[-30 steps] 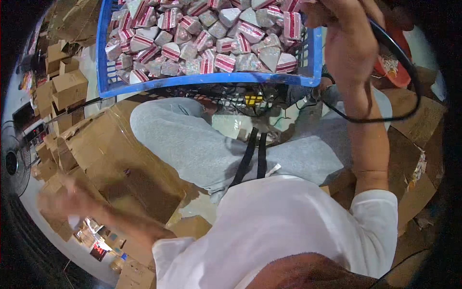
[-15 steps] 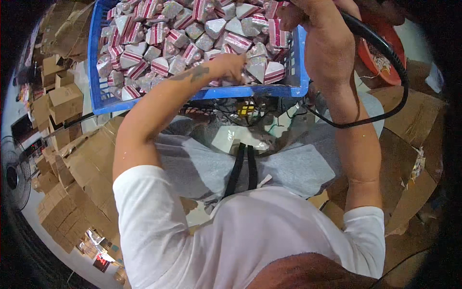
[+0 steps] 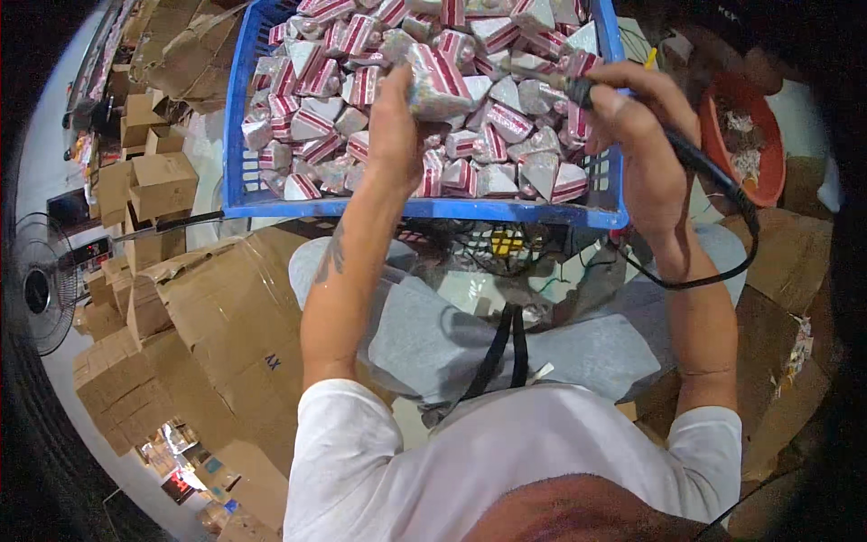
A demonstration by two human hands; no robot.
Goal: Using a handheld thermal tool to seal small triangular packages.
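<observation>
Over the blue plastic crate (image 3: 424,210), my left hand (image 3: 394,131) grips a wedge-shaped toy cake slice (image 3: 438,83), glittery on one side and striped pink and white. My right hand (image 3: 648,122), at the crate's right side, is closed round the black grip of a corded, pen-like tool that looks like a soldering iron (image 3: 580,92). Its thin metal tip points left toward the held slice, with a gap between them. Several similar wrapped cake slices (image 3: 510,122) fill the crate.
A black cable (image 3: 673,284) loops beneath my right wrist. A red basin (image 3: 772,149) with scraps stands at the right. Cardboard boxes (image 3: 163,185) and flattened cardboard (image 3: 212,312) lie at the left, near a fan (image 3: 38,294). Wiring and a yellow item (image 3: 506,242) show below the crate.
My left hand has come up out of the pile with a cake slice. My right hand has lowered, bringing the tool's tip into view. The whole view has shifted.
</observation>
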